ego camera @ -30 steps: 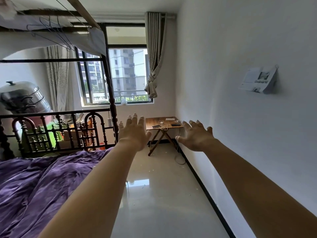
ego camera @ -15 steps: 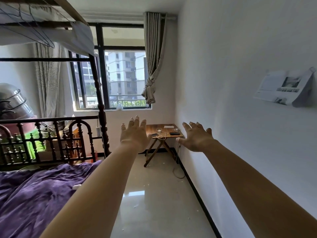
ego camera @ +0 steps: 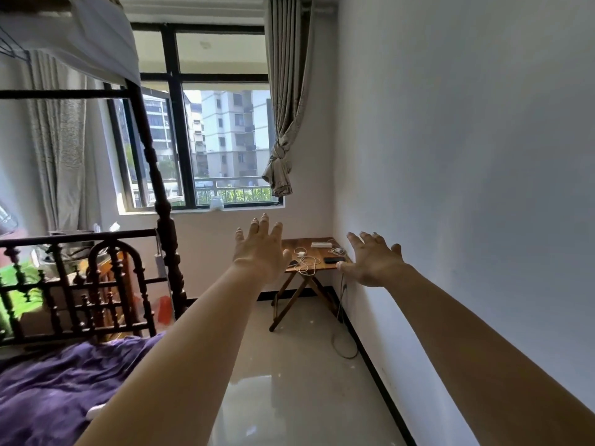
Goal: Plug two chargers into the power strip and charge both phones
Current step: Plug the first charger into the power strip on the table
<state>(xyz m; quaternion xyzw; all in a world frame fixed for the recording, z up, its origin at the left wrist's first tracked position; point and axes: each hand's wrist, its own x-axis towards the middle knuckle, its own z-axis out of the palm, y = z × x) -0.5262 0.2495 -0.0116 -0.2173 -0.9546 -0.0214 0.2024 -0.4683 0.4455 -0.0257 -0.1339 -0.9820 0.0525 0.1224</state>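
Both the left hand (ego camera: 262, 249) and right hand (ego camera: 373, 262) are spread wide and hold nothing, far from the tabletop (ego camera: 318, 252), so no charging has started.

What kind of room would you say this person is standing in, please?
Most likely a small bedroom: a dark bed frame with a purple blanket, a curtained window, and a folding wooden table in the corner.

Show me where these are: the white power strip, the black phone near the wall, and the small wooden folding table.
white power strip (ego camera: 321, 244), head view, middle of its top.
black phone near the wall (ego camera: 334, 260), head view, centre of its screen.
small wooden folding table (ego camera: 291, 247), head view, bare tabletop.
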